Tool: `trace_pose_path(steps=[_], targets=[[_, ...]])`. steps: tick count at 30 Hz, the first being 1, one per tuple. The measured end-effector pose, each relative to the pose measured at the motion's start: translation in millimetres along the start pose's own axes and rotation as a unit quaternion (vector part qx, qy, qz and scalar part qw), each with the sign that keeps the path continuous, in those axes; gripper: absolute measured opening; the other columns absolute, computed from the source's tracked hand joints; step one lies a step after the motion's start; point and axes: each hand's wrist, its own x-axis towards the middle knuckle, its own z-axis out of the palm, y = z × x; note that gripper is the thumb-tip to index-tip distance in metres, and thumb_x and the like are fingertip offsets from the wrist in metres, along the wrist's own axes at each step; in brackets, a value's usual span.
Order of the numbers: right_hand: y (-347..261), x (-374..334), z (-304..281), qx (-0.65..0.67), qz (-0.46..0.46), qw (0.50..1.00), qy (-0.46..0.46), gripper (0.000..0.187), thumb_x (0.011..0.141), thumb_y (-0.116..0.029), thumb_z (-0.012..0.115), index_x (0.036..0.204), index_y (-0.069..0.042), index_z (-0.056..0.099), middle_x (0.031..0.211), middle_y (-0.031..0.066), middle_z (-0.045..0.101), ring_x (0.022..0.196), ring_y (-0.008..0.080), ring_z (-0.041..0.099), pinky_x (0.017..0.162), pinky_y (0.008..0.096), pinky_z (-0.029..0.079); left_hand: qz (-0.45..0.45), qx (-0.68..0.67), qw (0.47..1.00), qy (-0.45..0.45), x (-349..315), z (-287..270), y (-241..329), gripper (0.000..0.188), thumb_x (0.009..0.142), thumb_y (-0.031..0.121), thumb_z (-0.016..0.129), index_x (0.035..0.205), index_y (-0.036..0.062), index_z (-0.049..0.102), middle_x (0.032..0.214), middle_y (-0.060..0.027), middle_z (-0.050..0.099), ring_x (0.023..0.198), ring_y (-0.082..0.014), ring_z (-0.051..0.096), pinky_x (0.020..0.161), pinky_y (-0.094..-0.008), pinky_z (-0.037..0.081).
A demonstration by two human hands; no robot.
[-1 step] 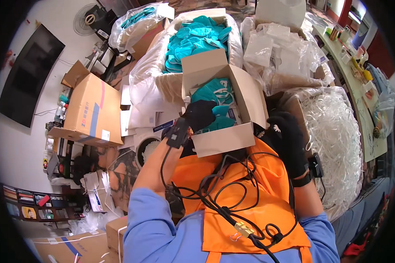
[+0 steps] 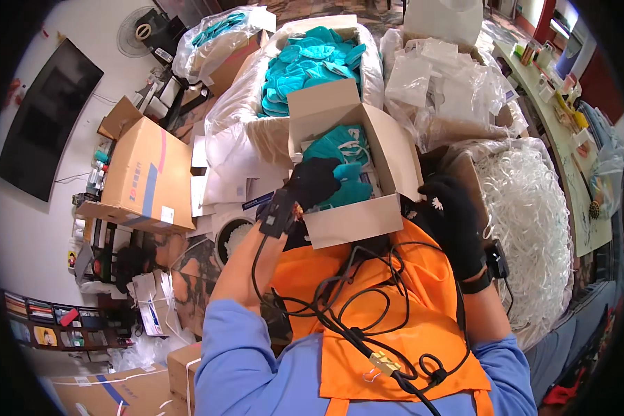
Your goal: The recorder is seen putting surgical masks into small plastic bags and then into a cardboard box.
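An open cardboard box (image 2: 355, 231) stands in front of me, flaps folded outward. Inside it lie teal face masks (image 2: 337, 143) with white straps. My left hand (image 2: 313, 182), in a black glove, reaches over the box's left side. Its fingers are closed at the edge of a teal mask (image 2: 354, 191); the fingertips are partly hidden against the dark glove. At the box's near right corner is my right hand (image 2: 453, 216), also gloved in black, with its fingers curled against the cardboard edge. Both wrists carry small black devices.
Behind the box is a lined carton (image 2: 369, 55) heaped with teal masks (image 2: 312, 59). Clear plastic bags (image 2: 440, 73) fill another carton at the back right. White straps (image 2: 523, 208) fill a carton on the right. A large carton (image 2: 135, 173) stands left. Black cables (image 2: 347, 305) hang over my orange apron.
The teal masks near my left fingertips have shifted slightly inside the box. Both hands stay in almost the same place.
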Motion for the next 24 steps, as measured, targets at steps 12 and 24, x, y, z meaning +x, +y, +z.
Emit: trace_pose_path(steps=[12, 24], targets=[[-11, 58, 79, 0.297, 0.110, 0.948, -0.044, 0.028, 0.074, -0.007, 0.077, 0.099, -0.003, 0.066, 0.100, 0.0092, 0.063, 0.089, 0.0217, 0.063, 0.077, 0.0306, 0.050, -0.091, -0.283, 0.951, 0.087, -31, -67, 18, 0.026, 0.080, 0.015, 0.070, 0.104, 0.0060, 0.064, 0.089, -0.0102, 0.068, 0.083, -0.0180, 0.066, 0.074, -0.0309, 0.051], [-47, 67, 38, 0.293, -0.088, 0.950, -0.066, 0.025, 0.075, 0.002, 0.071, 0.098, -0.005, 0.065, 0.117, 0.0105, 0.060, 0.111, 0.0230, 0.056, 0.093, 0.0343, 0.045, 0.056, -0.175, 0.976, 0.115, -32, -81, 28, 0.022, 0.082, 0.021, 0.071, 0.096, 0.0036, 0.068, 0.090, -0.0140, 0.066, 0.084, -0.0240, 0.066, 0.076, -0.0316, 0.050]])
